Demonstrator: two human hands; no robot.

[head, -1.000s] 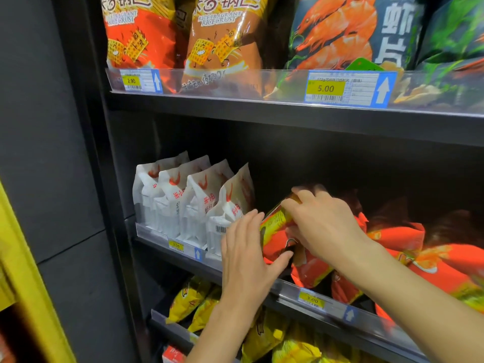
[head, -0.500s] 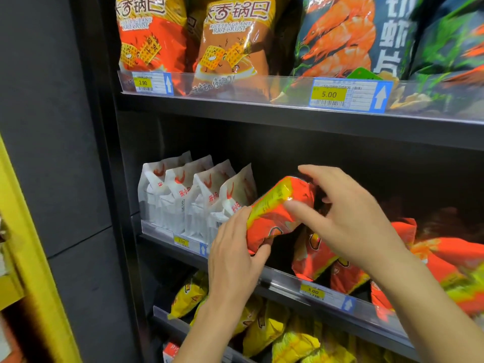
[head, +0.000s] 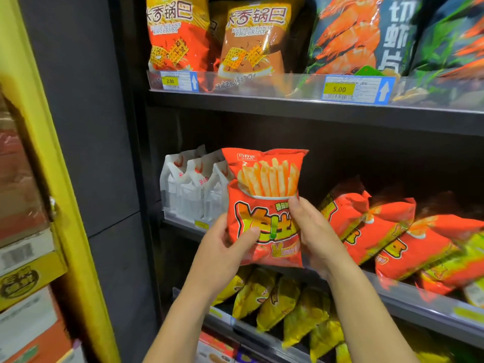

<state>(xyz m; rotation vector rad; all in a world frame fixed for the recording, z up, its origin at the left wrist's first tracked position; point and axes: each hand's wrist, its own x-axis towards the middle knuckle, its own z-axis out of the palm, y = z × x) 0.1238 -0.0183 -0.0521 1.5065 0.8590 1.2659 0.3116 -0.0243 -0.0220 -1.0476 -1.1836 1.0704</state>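
Here both hands clamp an upright orange foil snack bag printed with fries (head: 264,205): left hand (head: 225,251) at its lower left edge, right hand (head: 318,234) at its right, in front of the dark middle shelf (head: 419,294).

White pouches (head: 192,191) — yellow bags (head: 267,297) below
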